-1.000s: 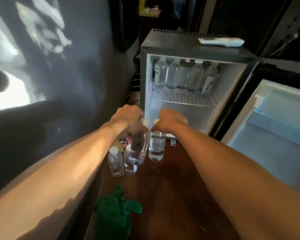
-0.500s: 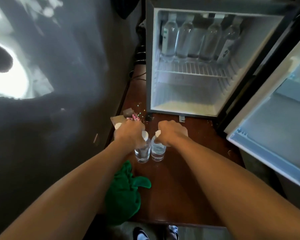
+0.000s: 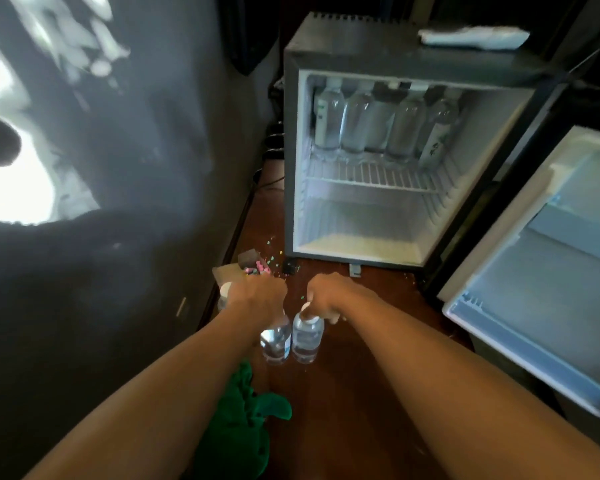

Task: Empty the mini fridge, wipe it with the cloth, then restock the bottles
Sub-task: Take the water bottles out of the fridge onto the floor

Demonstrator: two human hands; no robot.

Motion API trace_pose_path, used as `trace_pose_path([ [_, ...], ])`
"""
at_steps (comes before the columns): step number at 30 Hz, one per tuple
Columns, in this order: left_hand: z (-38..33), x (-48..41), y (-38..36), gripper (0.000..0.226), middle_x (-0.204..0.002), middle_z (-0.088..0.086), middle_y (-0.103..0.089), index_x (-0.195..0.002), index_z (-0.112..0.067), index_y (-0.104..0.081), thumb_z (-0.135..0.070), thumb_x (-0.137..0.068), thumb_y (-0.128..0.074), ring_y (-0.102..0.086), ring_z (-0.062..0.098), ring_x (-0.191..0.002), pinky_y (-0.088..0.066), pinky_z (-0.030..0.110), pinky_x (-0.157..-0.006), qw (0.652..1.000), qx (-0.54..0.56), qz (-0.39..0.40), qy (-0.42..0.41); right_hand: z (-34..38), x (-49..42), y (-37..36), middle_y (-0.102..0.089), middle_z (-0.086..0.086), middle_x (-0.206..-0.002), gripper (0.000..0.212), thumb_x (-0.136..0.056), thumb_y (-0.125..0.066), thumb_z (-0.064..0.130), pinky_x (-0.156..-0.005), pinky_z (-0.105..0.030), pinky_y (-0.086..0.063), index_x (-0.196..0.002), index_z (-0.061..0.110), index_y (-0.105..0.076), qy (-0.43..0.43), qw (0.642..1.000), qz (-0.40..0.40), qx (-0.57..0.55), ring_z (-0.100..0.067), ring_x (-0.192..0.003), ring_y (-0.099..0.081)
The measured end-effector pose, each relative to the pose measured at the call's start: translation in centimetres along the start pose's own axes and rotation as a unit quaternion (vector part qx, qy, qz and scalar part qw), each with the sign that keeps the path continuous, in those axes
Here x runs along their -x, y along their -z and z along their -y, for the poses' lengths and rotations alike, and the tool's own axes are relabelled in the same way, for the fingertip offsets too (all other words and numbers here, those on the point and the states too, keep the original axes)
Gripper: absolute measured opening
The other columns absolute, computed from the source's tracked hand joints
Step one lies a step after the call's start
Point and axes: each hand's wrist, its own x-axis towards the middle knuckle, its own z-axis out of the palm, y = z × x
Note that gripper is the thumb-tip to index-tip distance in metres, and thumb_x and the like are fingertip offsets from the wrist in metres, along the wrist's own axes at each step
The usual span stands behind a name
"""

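The left hand (image 3: 257, 296) has its grip curled down over the top of the left-hand clear plastic bottle (image 3: 276, 344), hiding the cap. The right hand (image 3: 326, 299) has its grip wrapped round the neck of the right-hand clear plastic bottle (image 3: 307, 341), whose white cap peeps out under the fingers. Both bottles stand upright, just beside each other, on the brown wooden worktop (image 3: 343, 393).

A second ago the left-hand one hung tilted above the worktop. Half a second ago it was already down, and neither grip looks changed since.

At twelve o'clock from the hands the grey mini fridge (image 3: 361, 57) stands open, with four clear bottles (image 3: 357, 123) in a row on its white wire shelf (image 3: 371, 176). Its door (image 3: 551, 271) is swung out to three o'clock. The fridge top, cut off half a second ago, shows again, with a flat white object (image 3: 471, 38) on it.

The crumpled green cloth (image 3: 246, 420) lies at seven o'clock of the bottles. A small cardboard box of pink bits (image 3: 246, 268) sits at eleven o'clock of the left hand.
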Motion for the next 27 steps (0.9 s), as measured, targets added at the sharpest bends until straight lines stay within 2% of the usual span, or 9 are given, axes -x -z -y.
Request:
trace_pose_path([
  [3,-0.3,-1.4,6.1,0.039,-0.113,0.005,-0.067,-0.111,-0.022,-0.068,-0.048,-0.083,-0.062,-0.064,0.03,-0.102,-0.053,0.039,-0.083,0.994,0.097,-0.044,0.021,-0.5,-0.3,3.2,-0.064,-0.014,-0.117,0.05,-0.084,-0.066,0.047,-0.089,-0.041,-0.052,-0.118,0.01,-0.06,-0.011,1.0,-0.003,-0.017,-0.032,-0.104,-0.064],
  [7,-0.7,-3.5,14.0,0.04,-0.121,0.005,-0.062,-0.114,-0.025,-0.063,-0.054,-0.088,-0.056,-0.058,0.032,-0.112,-0.05,0.044,-0.093,0.976,0.163,-0.143,0.011,-1.4,-0.8,9.0,-0.057,-0.01,-0.131,0.046,-0.087,-0.056,0.041,-0.087,-0.039,-0.046,-0.124,0.013,-0.057,-0.01,0.991,-0.134,-0.02,-0.032,-0.115,-0.057],
  [11,-1.6,-6.6,18.4,0.048,-0.122,0.008,-0.062,-0.125,-0.021,-0.053,-0.054,-0.091,-0.054,-0.058,0.031,-0.11,-0.048,0.038,-0.085,0.94,0.278,-0.196,0.008,-3.3,-0.3,15.2,-0.055,-0.011,-0.133,0.041,-0.091,-0.051,0.034,-0.091,-0.038,-0.046,-0.127,0.014,-0.055,-0.008,0.962,-0.248,-0.11,-0.033,-0.118,-0.054],
  [14,-2.7,-9.3,20.2,0.051,-0.126,0.011,-0.061,-0.13,-0.016,-0.05,-0.047,-0.091,-0.059,-0.058,0.032,-0.112,-0.049,0.039,-0.09,0.922,0.313,-0.226,0.01,-5.1,-0.9,18.8,-0.056,-0.013,-0.133,0.042,-0.089,-0.054,0.029,-0.095,-0.037,-0.047,-0.127,0.013,-0.056,0.0,0.938,-0.304,-0.164,-0.032,-0.12,-0.055],
  [17,-3.4,-12.5,21.6,0.049,-0.131,0.01,-0.056,-0.133,-0.014,-0.049,-0.036,-0.092,-0.063,-0.057,0.03,-0.114,-0.047,0.036,-0.087,0.901,0.361,-0.238,0.02,-6.6,-2.5,22.1,-0.061,-0.011,-0.127,0.038,-0.09,-0.059,0.03,-0.089,-0.032,-0.046,-0.123,0.012,-0.059,0.015,0.922,-0.301,-0.241,-0.03,-0.115,-0.057],
  [20,-3.8,-16.8,22.5,0.044,-0.127,0.009,-0.061,-0.128,-0.013,-0.054,-0.033,-0.089,-0.063,-0.059,0.029,-0.112,-0.048,0.035,-0.088,0.891,0.386,-0.239,0.026,-7.4,-5.3,24.7,-0.061,-0.011,-0.126,0.044,-0.09,-0.061,0.03,-0.084,-0.027,-0.042,-0.129,0.009,-0.057,0.032,0.903,-0.297,-0.309,-0.028,-0.115,-0.057],
  [23,-4.4,-20.8,22.5,0.044,-0.131,0.013,-0.061,-0.131,-0.011,-0.057,-0.031,-0.092,-0.059,-0.057,0.033,-0.118,-0.046,0.038,-0.1,0.882,0.399,-0.245,0.046,-7.5,-8.8,26.3,-0.057,-0.013,-0.133,0.045,-0.093,-0.057,0.033,-0.095,-0.031,-0.045,-0.13,0.007,-0.056,0.034,0.895,-0.281,-0.344,-0.031,-0.121,-0.055],
  [25,-4.7,-22.8,22.6,0.042,-0.139,0.015,-0.056,-0.134,-0.012,-0.057,-0.029,-0.096,-0.054,-0.049,0.034,-0.128,-0.038,0.037,-0.107,0.891,0.358,-0.277,0.045,-6.8,-10.8,26.8,-0.042,-0.009,-0.149,0.054,-0.097,-0.051,0.039,-0.107,-0.03,-0.031,-0.143,0.011,-0.043,0.037,0.896,-0.265,-0.354,-0.028,-0.135,-0.041],
  [27,-5.0,-24.8,22.7,0.041,-0.147,0.012,-0.048,-0.138,-0.014,-0.053,-0.029,-0.1,-0.046,-0.04,0.031,-0.137,-0.028,0.034,-0.111,0.908,0.304,-0.283,0.048,-6.0,-12.8,27.5,-0.026,-0.001,-0.158,0.057,-0.099,-0.043,0.044,-0.11,-0.025,-0.019,-0.15,0.02,-0.031,0.053,0.893,-0.272,-0.355,-0.023,-0.144,-0.025],
])
